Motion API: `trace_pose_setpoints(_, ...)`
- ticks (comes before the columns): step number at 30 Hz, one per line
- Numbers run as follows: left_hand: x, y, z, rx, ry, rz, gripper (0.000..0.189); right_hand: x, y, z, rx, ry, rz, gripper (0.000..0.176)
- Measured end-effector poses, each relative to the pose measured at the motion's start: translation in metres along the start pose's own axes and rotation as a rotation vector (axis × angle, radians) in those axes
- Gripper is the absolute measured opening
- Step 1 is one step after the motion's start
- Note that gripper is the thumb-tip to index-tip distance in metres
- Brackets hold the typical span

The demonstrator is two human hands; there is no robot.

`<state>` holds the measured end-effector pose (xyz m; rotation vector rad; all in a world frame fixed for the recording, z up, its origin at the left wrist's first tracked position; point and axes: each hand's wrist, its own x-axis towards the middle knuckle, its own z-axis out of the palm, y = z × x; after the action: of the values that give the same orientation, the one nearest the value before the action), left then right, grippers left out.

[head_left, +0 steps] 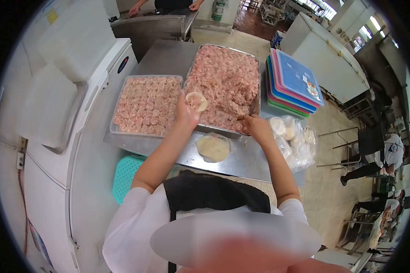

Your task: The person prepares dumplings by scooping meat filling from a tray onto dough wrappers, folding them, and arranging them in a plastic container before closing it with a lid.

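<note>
My left hand holds a round dumpling wrapper with a dab of ground meat on it, over the near left edge of the meat tray. A large metal tray is heaped with pink ground meat. At its near right corner my right hand is closed, its fingertips at the meat; a small dark tip shows there, but I cannot make out the tool. Filled dumplings sit in tight rows in a clear plastic tray at left. In front of me lies a stack of round wrappers on plastic.
Coloured plastic lids are stacked to the right, beyond bagged wrappers. A white freezer borders the metal table on the left. A turquoise basket is below the table edge. Other people are at the far side and right.
</note>
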<state>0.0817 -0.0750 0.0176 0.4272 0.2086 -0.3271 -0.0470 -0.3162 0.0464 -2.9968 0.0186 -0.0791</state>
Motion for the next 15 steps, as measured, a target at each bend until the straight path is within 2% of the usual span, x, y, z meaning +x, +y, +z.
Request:
trace_pose_setpoints(2,-0.009,0.001,0.005,0.005,0.031,-0.016,0.047,-0.001,0.005,-0.018,0.051,-0.025,0.028,0.026)
trace_pose_setpoints(6,0.003,-0.014,-0.017,0.046,0.002,-0.032,0.046,-0.011,-0.007,-0.042,0.371,0.113,0.039,0.03)
trace_pose_setpoints(8,-0.016,-0.016,0.005,0.046,0.05,-0.08,0.045,-0.017,-0.026,-0.048,0.499,0.134,0.004,0.03)
trace_pose_setpoints(11,-0.022,-0.025,0.01,0.047,0.052,-0.141,0.044,-0.026,-0.056,-0.06,0.613,0.091,-0.002,0.029)
trace_pose_setpoints(12,-0.027,-0.026,0.015,0.061,0.068,-0.146,0.043,-0.026,-0.051,-0.042,0.578,0.158,-0.043,0.028)
trace_pose_setpoints(15,-0.026,-0.034,0.011,0.097,0.08,-0.153,0.042,-0.03,-0.056,-0.033,0.577,0.124,-0.02,0.028)
